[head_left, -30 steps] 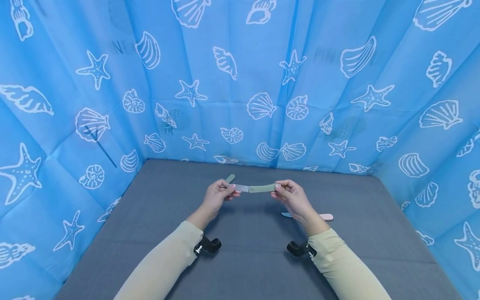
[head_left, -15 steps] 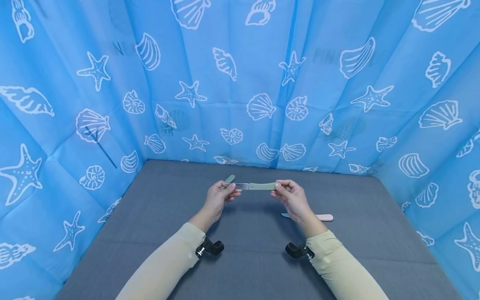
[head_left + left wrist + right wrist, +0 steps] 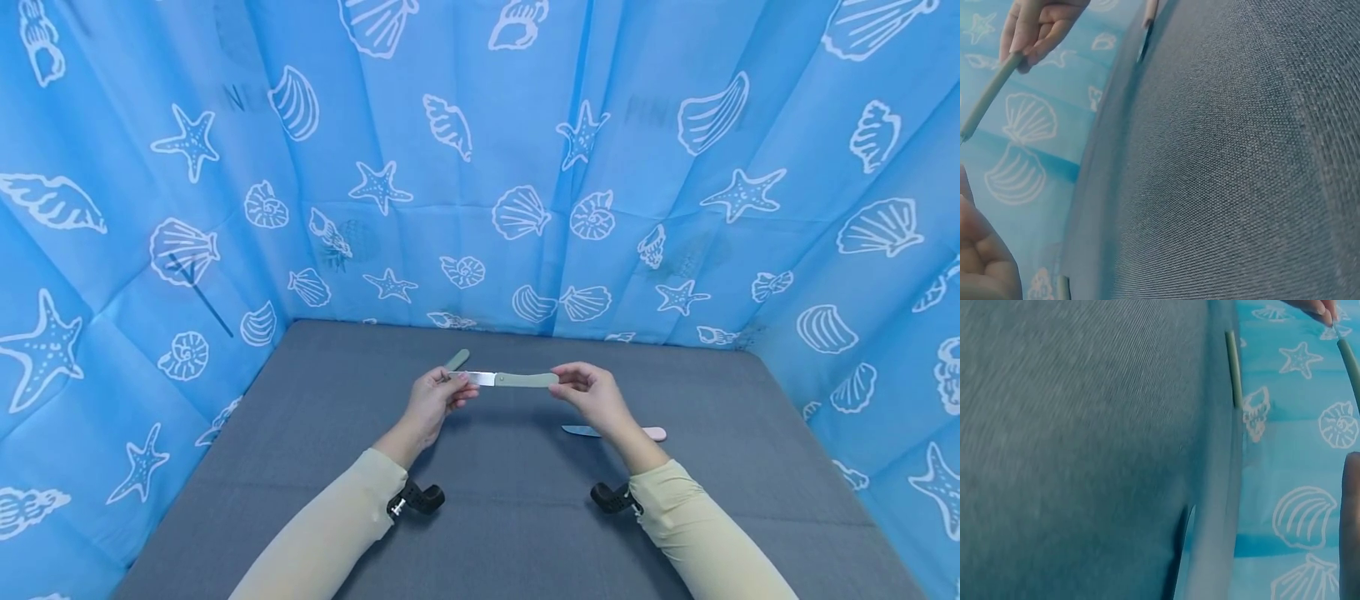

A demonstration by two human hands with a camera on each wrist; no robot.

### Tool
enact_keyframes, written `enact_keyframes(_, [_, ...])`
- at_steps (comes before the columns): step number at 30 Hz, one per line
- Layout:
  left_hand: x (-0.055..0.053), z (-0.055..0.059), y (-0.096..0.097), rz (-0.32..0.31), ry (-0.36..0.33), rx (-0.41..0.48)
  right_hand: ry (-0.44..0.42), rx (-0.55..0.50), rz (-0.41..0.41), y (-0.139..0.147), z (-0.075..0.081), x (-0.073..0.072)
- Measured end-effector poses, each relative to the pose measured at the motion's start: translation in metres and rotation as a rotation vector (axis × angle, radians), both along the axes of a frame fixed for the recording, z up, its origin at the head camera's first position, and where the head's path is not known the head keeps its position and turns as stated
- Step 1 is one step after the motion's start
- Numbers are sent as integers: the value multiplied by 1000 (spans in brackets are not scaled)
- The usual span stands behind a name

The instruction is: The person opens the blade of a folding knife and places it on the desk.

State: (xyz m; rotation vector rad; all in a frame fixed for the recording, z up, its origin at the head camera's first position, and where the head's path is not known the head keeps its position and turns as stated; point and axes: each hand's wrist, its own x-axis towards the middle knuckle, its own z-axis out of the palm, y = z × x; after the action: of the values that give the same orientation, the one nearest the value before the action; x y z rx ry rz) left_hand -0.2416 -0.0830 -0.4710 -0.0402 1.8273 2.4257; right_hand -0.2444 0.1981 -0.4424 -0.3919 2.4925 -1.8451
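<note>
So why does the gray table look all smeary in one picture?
Right wrist view: the gray table is streaked with motion blur. Left wrist view: its weave shows crisply, while the left hand is a soft blur. Head view: evenly lit, and the knife blade glints.

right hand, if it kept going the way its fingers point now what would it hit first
The right hand points leftward along the green-handled knife that it pinches, so it would probably meet the left hand holding the blade end first; depth looks roughly level.

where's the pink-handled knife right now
In the head view the pink-handled knife lies flat on the grey table, right of centre, just behind the right hand, which holds the green-handled knife with the left hand.
</note>
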Motion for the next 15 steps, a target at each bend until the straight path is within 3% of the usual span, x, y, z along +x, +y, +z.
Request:
enact_keyframes(6, [-1, -4, -2, -33, -38, 8, -23, 41, 31, 5, -3, -3])
enact_keyframes(15, [-2, -6, -5, -48, -86, -43, -129, -29, 86, 10, -7, -6])
